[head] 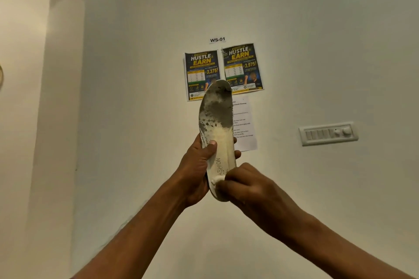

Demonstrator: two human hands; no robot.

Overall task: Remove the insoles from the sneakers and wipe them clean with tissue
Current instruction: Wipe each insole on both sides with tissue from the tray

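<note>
**Before the wall, at chest height: insole held upright, tissue at its heel**

Up in front of the pale wall (317, 29), one insole (216, 120) is held clear of any surface. It stands nearly upright, toe end uppermost and heel end lowest.

Condition of insole: the toe half carries a heavy dark grey stain, breaking into flecks along the left edge. The lower half is off-white, with printed lettering running lengthwise near the heel.

Left hand (197, 165): closed round the insole's middle. The thumb (212, 144) lies flat on the facing surface, and the fingers are wrapped behind with their tips showing past the right edge. Firm hold.

Right hand (247, 184): fingers curled tight, pinching a small white wad of tissue (218, 179). The wad is pressed against the heel part of the insole, just below the lettering. Most of the tissue is hidden inside the fingers.

Surroundings: two matching posters (201, 75) are fixed side by side on the wall behind the insole's toe, beneath a label (217, 39) reading WS-01. A printed sheet (246, 124) hangs below them, partly covered by the insole. A switch panel (328, 133) sits well to the right.
</note>
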